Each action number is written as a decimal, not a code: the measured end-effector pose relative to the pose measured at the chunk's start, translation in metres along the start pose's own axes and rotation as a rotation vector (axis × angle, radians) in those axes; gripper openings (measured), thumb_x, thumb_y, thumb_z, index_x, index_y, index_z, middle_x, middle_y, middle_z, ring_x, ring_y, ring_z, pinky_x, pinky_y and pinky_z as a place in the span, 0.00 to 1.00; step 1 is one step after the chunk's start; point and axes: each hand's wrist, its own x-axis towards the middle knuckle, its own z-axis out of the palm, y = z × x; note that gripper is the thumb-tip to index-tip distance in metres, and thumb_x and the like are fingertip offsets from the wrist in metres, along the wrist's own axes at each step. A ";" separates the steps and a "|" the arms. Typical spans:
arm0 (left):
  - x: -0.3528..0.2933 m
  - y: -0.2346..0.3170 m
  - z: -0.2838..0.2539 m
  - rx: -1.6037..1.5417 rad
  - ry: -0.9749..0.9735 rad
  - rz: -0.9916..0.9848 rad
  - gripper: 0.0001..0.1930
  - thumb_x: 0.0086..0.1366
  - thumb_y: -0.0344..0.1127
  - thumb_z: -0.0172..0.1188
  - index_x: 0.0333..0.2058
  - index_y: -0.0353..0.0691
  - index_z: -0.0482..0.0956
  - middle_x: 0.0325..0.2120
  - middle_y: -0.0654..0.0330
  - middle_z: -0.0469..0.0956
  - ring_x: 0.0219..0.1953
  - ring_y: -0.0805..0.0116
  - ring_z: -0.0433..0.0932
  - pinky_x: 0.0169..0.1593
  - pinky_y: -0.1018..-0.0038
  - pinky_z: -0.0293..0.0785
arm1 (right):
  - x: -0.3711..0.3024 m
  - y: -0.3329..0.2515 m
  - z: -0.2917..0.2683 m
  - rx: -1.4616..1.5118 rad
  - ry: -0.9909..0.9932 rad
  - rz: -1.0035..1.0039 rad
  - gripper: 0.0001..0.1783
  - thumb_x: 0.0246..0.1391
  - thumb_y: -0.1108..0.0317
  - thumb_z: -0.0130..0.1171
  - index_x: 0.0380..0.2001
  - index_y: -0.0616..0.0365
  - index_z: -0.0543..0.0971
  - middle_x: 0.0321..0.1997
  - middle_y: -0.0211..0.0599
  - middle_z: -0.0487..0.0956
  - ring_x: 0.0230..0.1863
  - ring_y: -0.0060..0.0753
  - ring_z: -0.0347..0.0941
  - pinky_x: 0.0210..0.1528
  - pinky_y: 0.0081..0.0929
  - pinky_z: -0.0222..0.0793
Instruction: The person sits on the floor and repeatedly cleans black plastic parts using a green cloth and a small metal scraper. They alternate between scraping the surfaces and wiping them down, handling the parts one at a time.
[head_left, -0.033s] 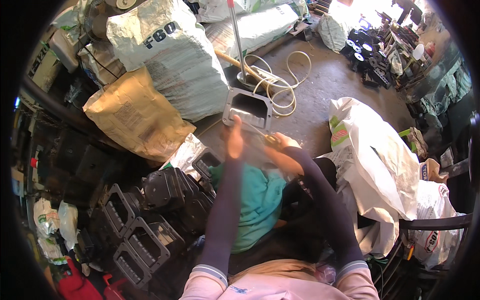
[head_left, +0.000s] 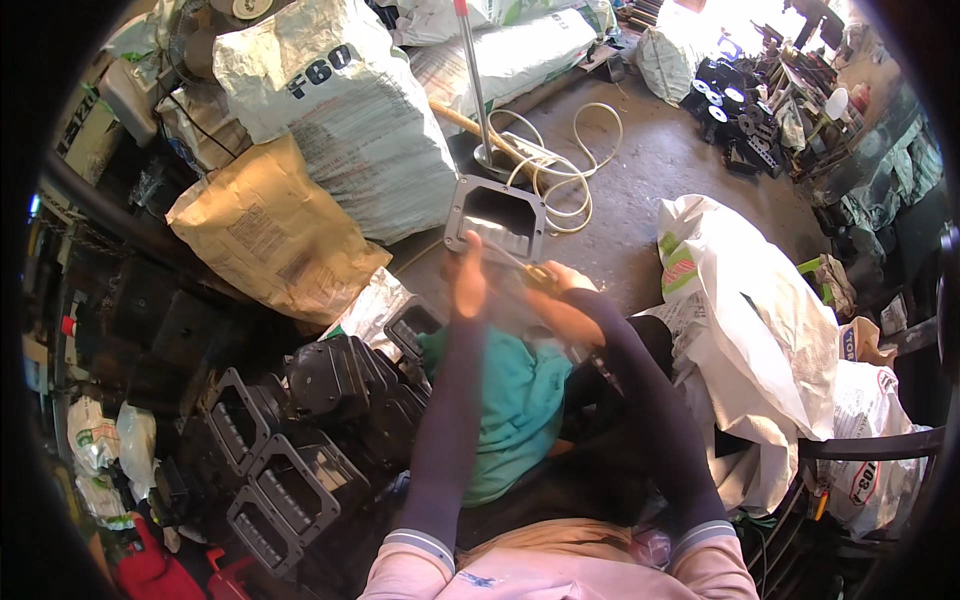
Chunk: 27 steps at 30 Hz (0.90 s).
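Held out over my lap is a dark rectangular plastic housing (head_left: 538, 219), its open mouth and flanged rim facing up. My left hand (head_left: 469, 283) grips its near-left edge, thumb over the rim. In my right hand (head_left: 567, 285) is a slim tool with a yellowish handle (head_left: 543, 273); its thin shaft reaches toward the housing's near edge. What kind of tool it is I cannot make out, and blur hides some of the area between my hands. A teal cloth (head_left: 515, 420) lies across my lap under my forearms.
Several similar black housings (head_left: 283, 485) are stacked at the lower left. A brown paper sack (head_left: 275, 230) and a large white sack (head_left: 340, 130) stand beyond them. A pale hose (head_left: 590, 170) coils around a metal pole's base (head_left: 484, 155). Another white sack (head_left: 755, 330) stands at right.
The tool and my right hand have shifted slightly. My left hand and the housing stay in place.
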 end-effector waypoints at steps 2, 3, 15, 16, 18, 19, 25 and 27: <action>-0.008 0.008 0.010 -0.037 -0.017 -0.016 0.34 0.61 0.61 0.66 0.60 0.53 0.66 0.50 0.64 0.75 0.51 0.66 0.75 0.46 0.64 0.76 | 0.014 -0.006 -0.004 0.005 0.088 -0.029 0.25 0.56 0.55 0.64 0.51 0.58 0.75 0.42 0.50 0.82 0.42 0.40 0.81 0.44 0.38 0.77; -0.013 0.012 0.013 -0.050 -0.030 -0.012 0.34 0.61 0.61 0.66 0.60 0.54 0.65 0.50 0.64 0.74 0.51 0.66 0.75 0.47 0.63 0.76 | 0.018 -0.006 -0.005 -0.016 0.157 -0.076 0.25 0.56 0.55 0.64 0.52 0.58 0.75 0.42 0.50 0.82 0.42 0.40 0.81 0.44 0.38 0.77; -0.021 0.014 0.044 0.431 0.159 0.440 0.35 0.55 0.26 0.72 0.60 0.42 0.66 0.46 0.58 0.76 0.41 0.69 0.77 0.42 0.73 0.77 | -0.013 -0.015 -0.014 -0.295 0.184 -0.036 0.22 0.58 0.54 0.62 0.48 0.55 0.72 0.40 0.63 0.81 0.43 0.66 0.79 0.43 0.49 0.74; -0.022 0.014 0.044 0.546 0.188 0.470 0.36 0.53 0.26 0.72 0.60 0.42 0.67 0.47 0.56 0.76 0.43 0.66 0.77 0.47 0.70 0.75 | -0.021 -0.016 -0.016 -0.338 0.117 -0.012 0.21 0.58 0.54 0.62 0.48 0.55 0.72 0.39 0.64 0.81 0.43 0.66 0.79 0.43 0.50 0.74; -0.026 0.015 0.043 0.777 0.261 0.527 0.38 0.49 0.25 0.71 0.61 0.41 0.68 0.50 0.52 0.76 0.48 0.60 0.76 0.57 0.64 0.71 | -0.039 -0.015 -0.024 -0.291 0.331 0.026 0.21 0.58 0.55 0.61 0.48 0.56 0.72 0.38 0.64 0.80 0.44 0.67 0.78 0.45 0.51 0.73; -0.026 0.015 0.041 0.911 0.294 0.660 0.38 0.48 0.25 0.71 0.61 0.41 0.69 0.51 0.50 0.76 0.50 0.57 0.75 0.59 0.61 0.69 | -0.045 -0.013 -0.026 -0.322 0.334 0.078 0.20 0.58 0.57 0.61 0.48 0.56 0.72 0.37 0.63 0.80 0.43 0.67 0.77 0.45 0.50 0.72; -0.019 0.009 0.037 1.179 0.131 1.001 0.33 0.51 0.29 0.62 0.61 0.42 0.71 0.59 0.51 0.72 0.65 0.49 0.66 0.70 0.48 0.51 | -0.071 0.006 -0.033 -0.285 0.245 0.017 0.20 0.56 0.61 0.64 0.47 0.57 0.71 0.34 0.63 0.79 0.42 0.68 0.77 0.44 0.53 0.72; -0.018 0.005 0.039 1.260 0.083 1.005 0.34 0.51 0.29 0.62 0.61 0.43 0.71 0.59 0.52 0.72 0.65 0.49 0.67 0.70 0.47 0.52 | -0.070 0.009 -0.033 -0.392 0.171 -0.071 0.19 0.57 0.60 0.63 0.45 0.56 0.70 0.32 0.60 0.80 0.38 0.67 0.77 0.40 0.54 0.72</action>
